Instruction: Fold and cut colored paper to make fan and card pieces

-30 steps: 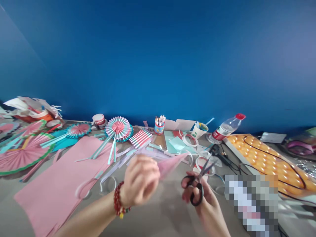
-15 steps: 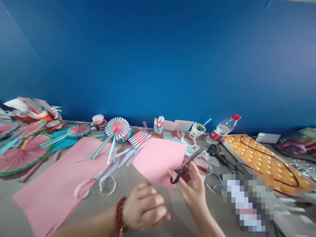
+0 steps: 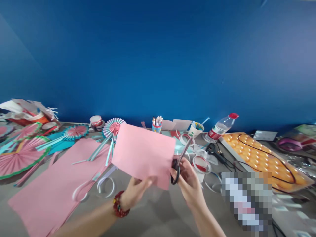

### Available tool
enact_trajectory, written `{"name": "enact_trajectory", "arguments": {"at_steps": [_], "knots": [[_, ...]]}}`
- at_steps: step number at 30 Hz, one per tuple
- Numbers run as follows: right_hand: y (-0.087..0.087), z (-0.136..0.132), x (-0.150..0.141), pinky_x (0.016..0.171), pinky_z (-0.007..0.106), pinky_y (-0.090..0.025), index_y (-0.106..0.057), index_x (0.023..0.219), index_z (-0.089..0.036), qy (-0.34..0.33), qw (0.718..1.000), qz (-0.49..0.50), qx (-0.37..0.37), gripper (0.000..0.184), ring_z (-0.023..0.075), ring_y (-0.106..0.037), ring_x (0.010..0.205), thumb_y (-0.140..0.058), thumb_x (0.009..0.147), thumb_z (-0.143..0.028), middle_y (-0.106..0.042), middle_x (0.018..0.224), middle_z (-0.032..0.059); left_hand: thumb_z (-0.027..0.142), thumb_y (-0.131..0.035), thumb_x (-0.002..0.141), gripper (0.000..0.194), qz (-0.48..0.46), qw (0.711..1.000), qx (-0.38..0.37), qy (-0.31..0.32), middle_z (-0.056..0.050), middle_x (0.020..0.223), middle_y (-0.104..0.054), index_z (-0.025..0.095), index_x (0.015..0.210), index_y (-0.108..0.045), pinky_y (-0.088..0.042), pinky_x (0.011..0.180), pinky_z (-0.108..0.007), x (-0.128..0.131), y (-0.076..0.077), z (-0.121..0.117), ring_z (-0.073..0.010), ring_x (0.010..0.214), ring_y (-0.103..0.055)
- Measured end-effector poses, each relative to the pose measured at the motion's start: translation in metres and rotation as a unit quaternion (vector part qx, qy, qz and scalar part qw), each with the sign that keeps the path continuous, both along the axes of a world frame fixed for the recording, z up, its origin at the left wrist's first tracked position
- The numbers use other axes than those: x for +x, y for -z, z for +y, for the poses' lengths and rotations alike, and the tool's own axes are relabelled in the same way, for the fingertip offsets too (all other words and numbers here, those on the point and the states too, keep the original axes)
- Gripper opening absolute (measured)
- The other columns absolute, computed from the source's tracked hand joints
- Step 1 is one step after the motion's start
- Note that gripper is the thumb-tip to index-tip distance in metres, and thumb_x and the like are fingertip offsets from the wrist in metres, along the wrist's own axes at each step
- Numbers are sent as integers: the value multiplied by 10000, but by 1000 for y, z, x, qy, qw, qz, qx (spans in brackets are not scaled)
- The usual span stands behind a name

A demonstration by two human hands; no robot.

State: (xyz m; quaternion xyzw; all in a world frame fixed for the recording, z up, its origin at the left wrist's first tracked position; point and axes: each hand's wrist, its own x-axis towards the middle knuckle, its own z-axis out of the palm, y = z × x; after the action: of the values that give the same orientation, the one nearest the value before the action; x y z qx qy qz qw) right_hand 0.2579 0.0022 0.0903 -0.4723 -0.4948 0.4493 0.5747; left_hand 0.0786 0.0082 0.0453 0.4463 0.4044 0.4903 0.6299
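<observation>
A pink sheet of paper [image 3: 145, 149] is raised above the table in front of me. My left hand [image 3: 137, 191], with a red beaded bracelet at the wrist, pinches its lower edge, thumb on top. In my right hand [image 3: 187, 176] are scissors [image 3: 183, 153] with black handles, their closed-looking blades pointing up and away. The right fingers are at the sheet's right edge; whether they also grip it I cannot tell. Larger pink sheets [image 3: 59, 184] lie on the table to the left. Behind the raised sheet's left corner stands a pleated paper rosette [image 3: 113, 127].
Paper fans [image 3: 22, 156] and a rosette [image 3: 75, 132] lie at left. Along the back stand a pen cup [image 3: 157, 126], a paper cup [image 3: 196, 129] and a water bottle [image 3: 221, 128]. Tape rolls [image 3: 201, 164], black cables [image 3: 219, 154] and an orange panel [image 3: 261, 158] occupy the right.
My left hand, closed and apart from the paper before, now grips its lower edge. The sheet has come up and left, and the scissors now point more steeply upward.
</observation>
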Motion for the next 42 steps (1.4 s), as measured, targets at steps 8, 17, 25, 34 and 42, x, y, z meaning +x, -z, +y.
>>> {"name": "enact_trajectory", "arguments": {"at_steps": [8,17,25,34,42], "knots": [[45,-48,0,526,238,-371,-610,1063,-172,-137,988,-29,-71,538,129,-463,579,-671,763,-616,-561,690,15,517,-713,770,445,86,995,-37,-46,-119,1047,-741,136,995,-755,-470,1026,-431,-6,-4,12,-305,1066,-655],[41,-50,-9,566,256,-369,-605,1049,-176,-161,983,-10,-87,569,145,-484,602,-623,770,-671,-539,691,13,539,-573,862,388,158,987,3,27,-60,1002,-758,220,878,-792,-453,1049,-399,-4,-23,4,-265,1045,-669],[43,-49,-12,529,242,-317,-585,1074,-172,-185,979,21,-78,579,124,-434,544,-582,797,-681,-515,630,-3,537,-574,857,382,128,991,9,32,-40,905,-774,228,929,-786,-528,951,-322,0,-26,3,-227,934,-707],[45,-49,-11,521,243,-315,-590,1084,-161,-179,981,22,-69,566,119,-426,535,-570,821,-662,-520,622,1,546,-594,848,398,116,993,-18,30,-61,938,-772,210,945,-783,-517,961,-330,0,-21,4,-238,972,-698],[46,-47,-10,519,232,-338,-604,1089,-168,-174,981,21,-78,577,118,-439,535,-587,804,-670,-520,627,1,545,-613,839,386,106,994,-17,24,-60,924,-773,211,929,-785,-523,954,-336,1,-21,6,-240,947,-706]]}}
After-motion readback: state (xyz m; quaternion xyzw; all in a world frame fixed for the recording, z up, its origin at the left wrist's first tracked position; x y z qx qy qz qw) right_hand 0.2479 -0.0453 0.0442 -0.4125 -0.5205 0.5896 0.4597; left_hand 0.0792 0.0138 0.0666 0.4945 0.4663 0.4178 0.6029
